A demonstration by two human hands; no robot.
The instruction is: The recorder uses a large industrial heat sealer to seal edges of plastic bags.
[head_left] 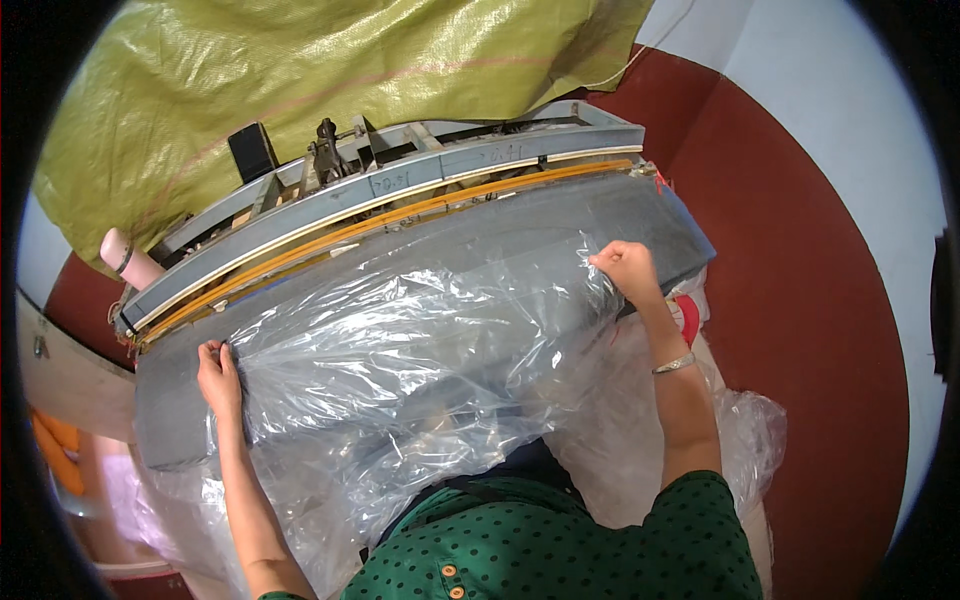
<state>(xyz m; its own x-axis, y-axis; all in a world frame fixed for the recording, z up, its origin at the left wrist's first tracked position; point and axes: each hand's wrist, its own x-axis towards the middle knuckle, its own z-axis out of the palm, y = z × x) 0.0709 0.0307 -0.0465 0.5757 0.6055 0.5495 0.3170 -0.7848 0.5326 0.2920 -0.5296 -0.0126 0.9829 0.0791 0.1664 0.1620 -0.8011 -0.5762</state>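
Note:
A clear plastic sheet (400,340) stretches wrinkled and shiny between my two hands, over a long dark grey padded surface (170,415). Its lower part hangs in loose folds in front of my body. At the left, my left hand (218,378) pinches one edge of the sheet, fingers closed, just above the grey surface. My right hand (628,272) grips the other side near the right end, its fingertips pressed together on the plastic. A bangle circles my right wrist.
Behind the grey surface runs a long grey metal frame (420,165) with an orange strip (400,213) and a dark metal clamp (327,155). A pink bottle (130,258) and a dark phone (252,152) rest near it. A yellow-green tarp (330,70) hangs behind; more crumpled plastic (750,435) lies at right.

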